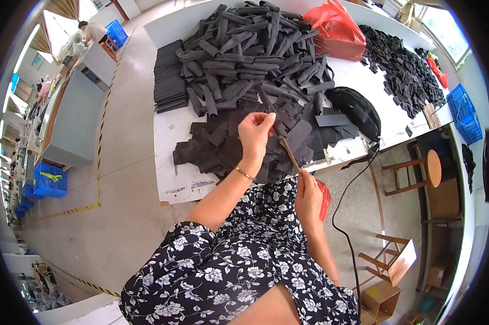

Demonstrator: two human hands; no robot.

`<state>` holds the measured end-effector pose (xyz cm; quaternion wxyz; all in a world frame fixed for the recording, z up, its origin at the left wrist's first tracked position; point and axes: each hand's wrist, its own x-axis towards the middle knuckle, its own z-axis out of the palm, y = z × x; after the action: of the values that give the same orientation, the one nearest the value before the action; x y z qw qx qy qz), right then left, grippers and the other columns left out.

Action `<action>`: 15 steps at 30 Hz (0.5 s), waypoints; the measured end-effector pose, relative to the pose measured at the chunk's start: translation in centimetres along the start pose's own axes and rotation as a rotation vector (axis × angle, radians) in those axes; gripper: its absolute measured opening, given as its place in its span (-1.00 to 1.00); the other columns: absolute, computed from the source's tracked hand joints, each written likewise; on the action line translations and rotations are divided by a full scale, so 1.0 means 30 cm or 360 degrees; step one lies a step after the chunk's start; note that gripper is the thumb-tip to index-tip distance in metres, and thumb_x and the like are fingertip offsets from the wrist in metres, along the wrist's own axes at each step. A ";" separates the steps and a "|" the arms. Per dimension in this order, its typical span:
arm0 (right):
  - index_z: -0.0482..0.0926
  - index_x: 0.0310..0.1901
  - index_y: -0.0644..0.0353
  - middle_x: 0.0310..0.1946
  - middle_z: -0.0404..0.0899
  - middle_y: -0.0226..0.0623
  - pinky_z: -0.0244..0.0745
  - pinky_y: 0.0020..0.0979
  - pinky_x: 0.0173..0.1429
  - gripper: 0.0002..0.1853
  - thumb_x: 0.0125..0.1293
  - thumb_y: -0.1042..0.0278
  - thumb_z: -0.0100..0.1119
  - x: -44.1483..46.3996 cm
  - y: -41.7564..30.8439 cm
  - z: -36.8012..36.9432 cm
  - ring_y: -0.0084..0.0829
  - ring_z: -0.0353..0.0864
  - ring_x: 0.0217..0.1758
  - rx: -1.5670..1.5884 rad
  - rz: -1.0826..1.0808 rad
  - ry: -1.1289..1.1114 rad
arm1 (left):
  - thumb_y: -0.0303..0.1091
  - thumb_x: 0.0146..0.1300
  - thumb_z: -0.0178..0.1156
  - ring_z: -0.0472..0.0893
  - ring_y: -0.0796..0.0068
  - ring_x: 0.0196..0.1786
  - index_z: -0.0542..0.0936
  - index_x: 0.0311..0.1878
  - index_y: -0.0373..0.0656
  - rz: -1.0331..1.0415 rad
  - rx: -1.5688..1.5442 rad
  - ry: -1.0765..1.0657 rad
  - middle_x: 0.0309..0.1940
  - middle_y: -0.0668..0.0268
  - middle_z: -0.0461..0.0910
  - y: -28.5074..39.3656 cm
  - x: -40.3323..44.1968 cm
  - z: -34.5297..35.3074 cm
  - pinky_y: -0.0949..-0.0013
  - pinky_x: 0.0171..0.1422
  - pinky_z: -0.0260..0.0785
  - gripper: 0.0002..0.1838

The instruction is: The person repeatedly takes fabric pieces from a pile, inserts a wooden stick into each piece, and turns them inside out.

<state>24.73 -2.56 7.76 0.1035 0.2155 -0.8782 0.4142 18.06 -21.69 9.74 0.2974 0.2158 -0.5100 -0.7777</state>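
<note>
My left hand (255,132) is closed in a pinch on a dark fabric strip (266,102), which points away from me over the table. In my right hand (308,197) is a thin, flat brown stick (291,157), its far tip close to the left wrist side of the fabric. Below both hands spreads a heap of flat dark fabric pieces (204,147). Behind it rises a large pile of dark fabric tubes (239,46), with a neat stack of dark strips (168,76) at its left.
A red plastic bag (339,32) stands at the back, and small dark pieces (404,70) cover the table's right. A black bag-like item (355,111) with a cord lies nearer. Wooden stools (390,260) and a blue crate (464,114) are on the right.
</note>
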 end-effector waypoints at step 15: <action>0.53 -0.12 0.29 -0.56 0.44 -0.41 0.25 -0.51 -0.49 -0.85 0.46 0.44 -0.02 0.100 0.061 0.203 -0.59 0.36 -0.57 0.0754 0.0197 -0.0373 | -0.16 0.31 0.26 0.67 0.38 -0.18 0.46 0.16 -0.24 -0.0709 -0.0517 -0.0876 -0.22 0.20 0.65 -0.063 -0.081 -0.083 0.34 -0.11 0.55 -0.53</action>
<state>21.20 -7.10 3.72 -0.0777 0.2260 -0.7744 0.5859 20.97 -21.13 7.12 0.0034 0.0547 -0.3817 -0.9227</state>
